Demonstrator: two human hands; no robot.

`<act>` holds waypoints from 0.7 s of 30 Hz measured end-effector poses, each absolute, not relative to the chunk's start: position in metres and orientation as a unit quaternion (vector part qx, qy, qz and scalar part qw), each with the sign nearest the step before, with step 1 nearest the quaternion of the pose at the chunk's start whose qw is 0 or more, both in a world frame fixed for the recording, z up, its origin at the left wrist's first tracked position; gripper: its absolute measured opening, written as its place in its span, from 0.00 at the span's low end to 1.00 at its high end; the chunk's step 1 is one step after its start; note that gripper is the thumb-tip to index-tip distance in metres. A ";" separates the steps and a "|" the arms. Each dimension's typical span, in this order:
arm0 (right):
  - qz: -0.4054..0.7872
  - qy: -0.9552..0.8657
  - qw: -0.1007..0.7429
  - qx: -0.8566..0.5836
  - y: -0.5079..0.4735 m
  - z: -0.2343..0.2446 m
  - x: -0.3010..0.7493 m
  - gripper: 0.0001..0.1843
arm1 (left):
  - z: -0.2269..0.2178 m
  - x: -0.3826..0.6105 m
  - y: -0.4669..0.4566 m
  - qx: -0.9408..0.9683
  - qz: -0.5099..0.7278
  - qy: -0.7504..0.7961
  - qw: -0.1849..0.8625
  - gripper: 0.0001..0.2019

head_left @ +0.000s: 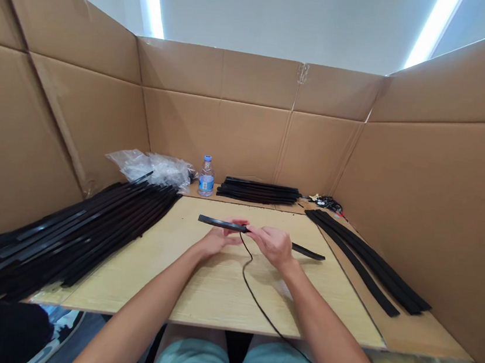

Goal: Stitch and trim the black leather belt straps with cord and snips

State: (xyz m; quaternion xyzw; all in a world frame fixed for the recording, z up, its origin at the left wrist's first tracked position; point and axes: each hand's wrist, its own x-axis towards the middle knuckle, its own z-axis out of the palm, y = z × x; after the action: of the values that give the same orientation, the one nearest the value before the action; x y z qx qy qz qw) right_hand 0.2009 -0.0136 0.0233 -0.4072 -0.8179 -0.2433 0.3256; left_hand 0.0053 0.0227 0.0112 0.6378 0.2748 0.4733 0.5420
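Note:
A long, thin black strip (219, 223) is held above the wooden board, its left end raised a little higher than its right end. My left hand (217, 242) supports it from below and behind, with fingers closed around it near the middle. Fingers pinched, my right hand (276, 246) grips the strip just to the right of the left hand. From between the hands a thin black cable (251, 288) runs down over the board's front edge past my lap. Whatever lies under the right fingertips is hidden.
Many black strips (99, 229) lie piled on the left. Several wider black strips (365, 261) lie on the right. At the back are a clear plastic bag (156, 168), a water bottle (206, 178), a strip stack (259, 191) and tangled cables (328, 202). Cardboard walls (248, 135) enclose the board (146, 276).

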 end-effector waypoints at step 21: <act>-0.270 -0.819 0.393 -0.320 -0.020 0.022 0.191 0.20 | 0.019 0.002 0.013 0.498 0.423 0.189 0.733 0.14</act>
State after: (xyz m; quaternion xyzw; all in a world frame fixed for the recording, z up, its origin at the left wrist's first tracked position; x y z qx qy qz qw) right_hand 0.1910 -0.0196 0.0216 -0.3199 -0.8186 -0.2699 0.3934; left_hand 0.0023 0.0134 0.0194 0.4982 0.1887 0.4229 0.7330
